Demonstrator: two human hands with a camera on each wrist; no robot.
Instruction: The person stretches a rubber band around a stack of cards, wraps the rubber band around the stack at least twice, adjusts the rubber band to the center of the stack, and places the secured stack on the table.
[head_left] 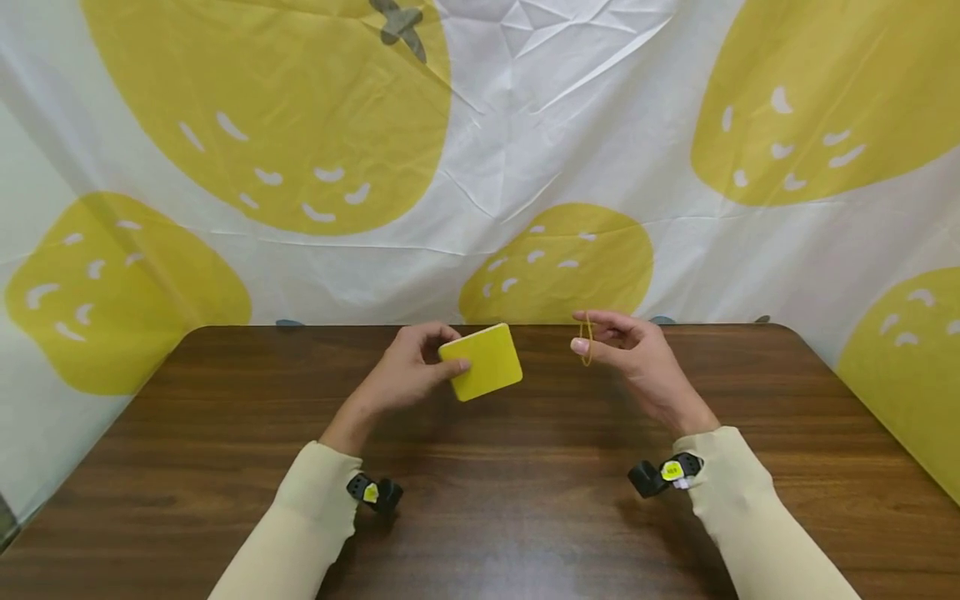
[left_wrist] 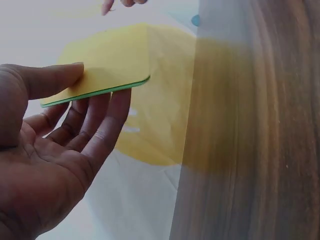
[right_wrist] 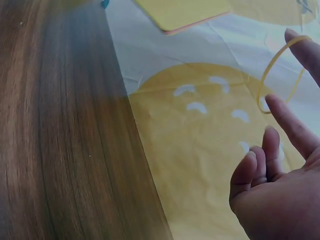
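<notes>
In the head view my left hand (head_left: pixel 405 367) pinches a thin stack of yellow cards (head_left: pixel 489 363) with rounded corners, thumb on the near face and fingers behind. The stack is tilted and held above the table. Its edge shows green in the left wrist view, where the cards (left_wrist: pixel 115 57) lie between thumb and fingertips. To the right, my right hand (head_left: pixel 648 367) has a yellow rubber band (head_left: pixel 588 354) looped over its extended thumb and index finger. In the right wrist view the band (right_wrist: pixel 268 70) spans these two spread fingers, while the other fingers are curled.
Both hands are over a brown wood-grain table (head_left: pixel 480 500). Behind it hangs a white cloth (head_left: pixel 510 142) with large yellow fruit shapes, reaching down to the table's far edge. A black strap with a small device (head_left: pixel 375 493) sits on each wrist.
</notes>
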